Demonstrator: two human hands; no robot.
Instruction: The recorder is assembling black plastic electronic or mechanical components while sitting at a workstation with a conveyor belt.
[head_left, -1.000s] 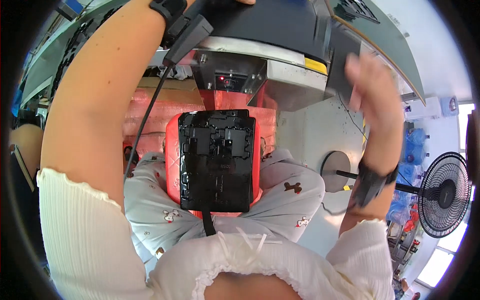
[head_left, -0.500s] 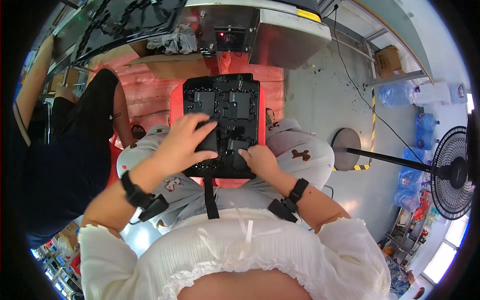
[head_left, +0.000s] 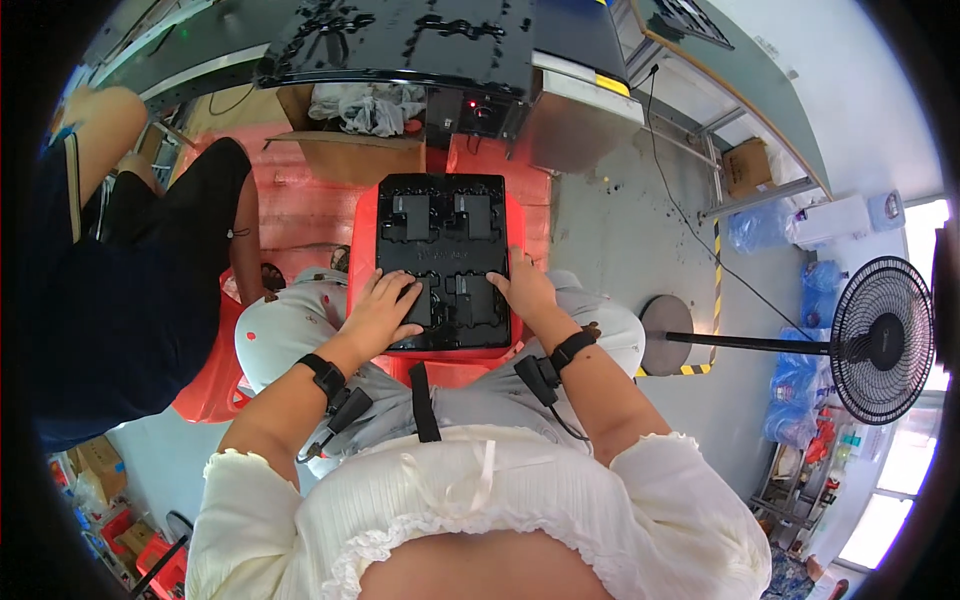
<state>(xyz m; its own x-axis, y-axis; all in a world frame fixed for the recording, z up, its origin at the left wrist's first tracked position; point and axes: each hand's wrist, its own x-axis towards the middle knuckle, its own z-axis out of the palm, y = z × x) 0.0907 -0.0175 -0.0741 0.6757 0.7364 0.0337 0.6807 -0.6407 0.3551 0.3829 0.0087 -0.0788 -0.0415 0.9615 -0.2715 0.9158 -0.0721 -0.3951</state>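
Observation:
A black moulded plastic tray lies flat on a red stool between my knees. Several flat black rectangular pieces sit in its shaped recesses, among them an upper left piece and an upper right piece. My left hand rests over the lower left piece with its fingers spread, covering part of it. At the tray's right edge is my right hand, its thumb reaching to the lower right piece and its fingers apart. Both wrists carry black straps.
Ahead stands a machine bench bearing a black glossy sheet. Below it is an open cardboard box of plastic bags. A seated person is close on my left. A black fan stands on the right, near blue water bottles.
The lower left piece, tilted under my left hand before, now lies flat in its recess. My left hand has drawn back toward me. The whole view has shifted, showing more of the bench.

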